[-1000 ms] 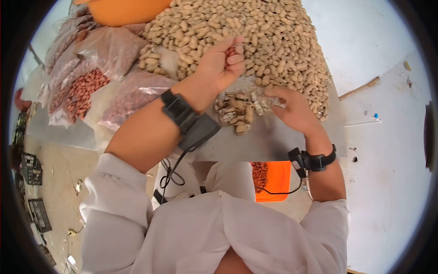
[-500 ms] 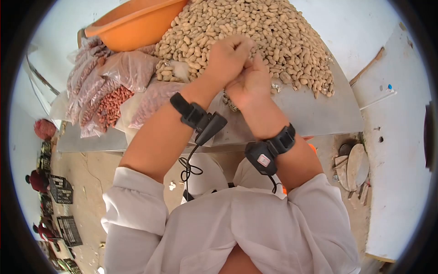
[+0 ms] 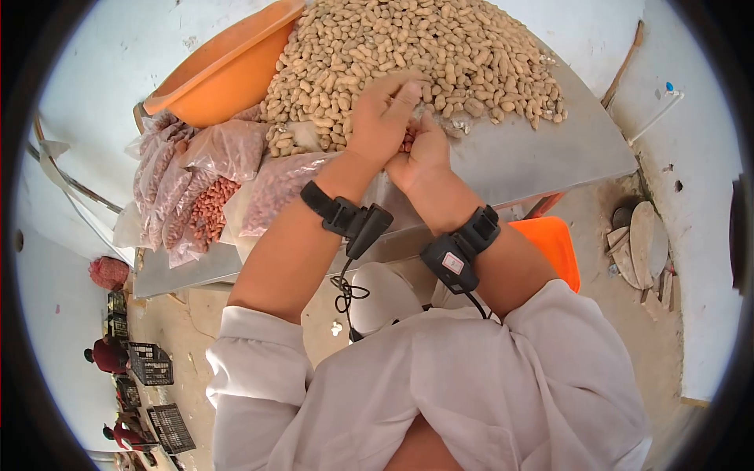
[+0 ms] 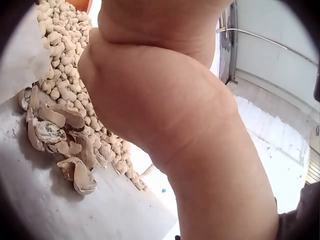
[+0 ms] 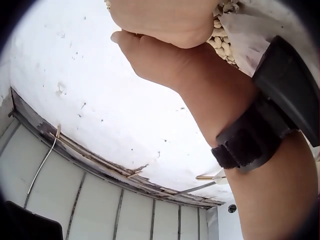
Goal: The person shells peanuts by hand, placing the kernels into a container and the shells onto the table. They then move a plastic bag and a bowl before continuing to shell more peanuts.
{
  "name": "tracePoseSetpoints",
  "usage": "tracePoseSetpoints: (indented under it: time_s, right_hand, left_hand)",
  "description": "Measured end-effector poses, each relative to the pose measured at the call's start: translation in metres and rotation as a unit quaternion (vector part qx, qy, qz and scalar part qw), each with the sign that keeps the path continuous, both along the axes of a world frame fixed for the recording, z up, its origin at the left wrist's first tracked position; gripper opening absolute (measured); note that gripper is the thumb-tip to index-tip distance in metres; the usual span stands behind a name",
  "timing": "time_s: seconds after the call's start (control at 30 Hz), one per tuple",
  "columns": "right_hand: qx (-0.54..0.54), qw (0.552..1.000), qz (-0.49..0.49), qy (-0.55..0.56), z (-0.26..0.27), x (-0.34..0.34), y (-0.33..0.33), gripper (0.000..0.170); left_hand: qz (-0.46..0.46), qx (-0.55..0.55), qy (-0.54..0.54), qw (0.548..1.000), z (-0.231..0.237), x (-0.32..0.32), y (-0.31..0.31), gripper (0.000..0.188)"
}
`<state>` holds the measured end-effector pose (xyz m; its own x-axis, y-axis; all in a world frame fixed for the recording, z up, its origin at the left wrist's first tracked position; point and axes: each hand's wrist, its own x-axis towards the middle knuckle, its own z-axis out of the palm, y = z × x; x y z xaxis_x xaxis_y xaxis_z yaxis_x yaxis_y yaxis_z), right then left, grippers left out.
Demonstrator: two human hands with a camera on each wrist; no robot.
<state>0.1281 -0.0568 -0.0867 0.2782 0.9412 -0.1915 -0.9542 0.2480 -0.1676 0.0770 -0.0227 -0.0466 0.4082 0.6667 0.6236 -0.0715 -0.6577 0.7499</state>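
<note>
In the head view, my left hand (image 3: 381, 118) and right hand (image 3: 424, 153) meet at the near edge of a big heap of unshelled peanuts (image 3: 408, 39). Red peanut kernels (image 3: 409, 136) show in the gap between them, within the curled fingers of the left. The right hand's fingers are mostly hidden behind the left, so I cannot tell what they grip. From the left wrist, the right hand (image 4: 155, 90) lies close against the left hand (image 4: 165, 20). Beside them in that view, broken peanut shells (image 4: 65, 140) lie on the metal table (image 4: 115, 215).
An orange basin (image 3: 224, 67) leans left of the heap. Plastic bags of red kernels (image 3: 228, 149) crowd the table's left side, one showing loose kernels (image 3: 212, 208). An orange container (image 3: 554, 247) sits below the table's right edge. Black crates (image 3: 149, 365) and people (image 3: 110, 355) are farther off at lower left.
The right hand has come up from the shells to join the left, which held red kernels a second ago. The head view has shifted, bringing more of the basin and floor into sight.
</note>
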Motion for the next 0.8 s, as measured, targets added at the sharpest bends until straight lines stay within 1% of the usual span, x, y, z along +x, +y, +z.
tracePoseSetpoints:
  time_s: [0.07,0.1,0.2,0.23,0.27,0.33,0.43,0.53,0.63,0.73,0.8]
  right_hand:
    - [0.028,0.999,0.017,0.033,-0.001,0.005,-0.006,0.044]
    - [0.022,0.999,0.017,0.033,0.001,0.006,-0.009,0.045]
    - [0.000,1.000,0.019,0.024,0.008,0.010,-0.021,0.048]
    - [-0.006,1.000,0.020,0.018,0.009,0.010,-0.025,0.048]
    - [-0.010,1.000,0.022,0.011,0.010,0.011,-0.027,0.049]
    - [-0.017,0.999,0.030,0.006,0.010,0.011,-0.031,0.049]
    - [-0.025,0.999,0.027,-0.008,0.008,0.014,-0.033,0.048]
    - [-0.027,0.999,0.026,-0.012,0.006,0.014,-0.035,0.048]
    - [-0.032,0.999,0.036,-0.018,0.008,0.011,-0.037,0.047]
    - [-0.041,0.996,0.062,-0.042,0.012,0.006,-0.042,0.047]
    - [-0.045,0.994,0.080,-0.059,0.011,0.000,-0.043,0.046]
  left_hand:
    - [0.012,-0.044,-0.015,0.999,0.006,-0.004,-0.001,0.023]
    - [0.018,-0.066,-0.022,0.997,0.012,-0.008,-0.003,0.023]
    - [0.053,0.060,0.120,0.990,0.024,-0.034,0.006,0.023]
    - [0.049,0.041,0.202,0.977,0.031,-0.045,0.007,0.020]
    - [0.041,0.056,0.291,0.954,0.037,-0.055,0.004,0.020]
    - [0.023,0.085,0.460,0.884,0.053,-0.073,-0.017,0.020]
    - [-0.044,0.217,0.463,0.858,0.032,-0.092,-0.026,0.021]
    - [-0.015,0.225,0.588,0.777,0.022,-0.094,-0.046,0.025]
    - [0.011,0.246,0.646,0.723,0.016,-0.092,-0.045,0.026]
    - [0.059,0.275,0.536,0.796,0.002,-0.101,-0.030,0.020]
    - [0.061,0.210,0.478,0.851,0.005,-0.108,-0.021,0.014]
